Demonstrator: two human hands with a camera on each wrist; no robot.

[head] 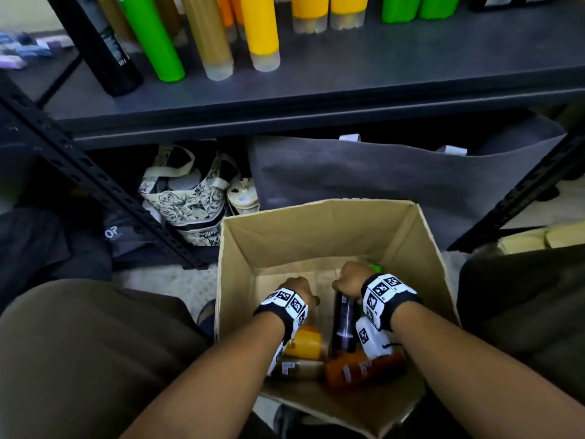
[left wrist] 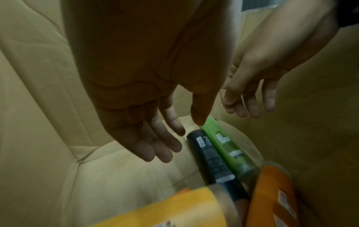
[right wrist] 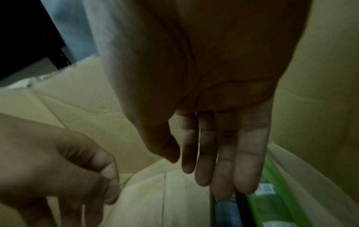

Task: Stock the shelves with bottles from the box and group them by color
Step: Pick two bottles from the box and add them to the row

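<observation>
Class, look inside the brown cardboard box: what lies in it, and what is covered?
Inside the cardboard box lie black, green, yellow, orange and beige bottles. Both hands, left and right, cover parts of them.

Dim room, dark metal rack point(head: 95, 182)

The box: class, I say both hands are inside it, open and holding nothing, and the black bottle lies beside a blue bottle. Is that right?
One slip: the left wrist view shows the black bottle beside a green bottle, not blue. Otherwise correct: the left hand and right hand are inside the box, open, holding nothing.
</observation>
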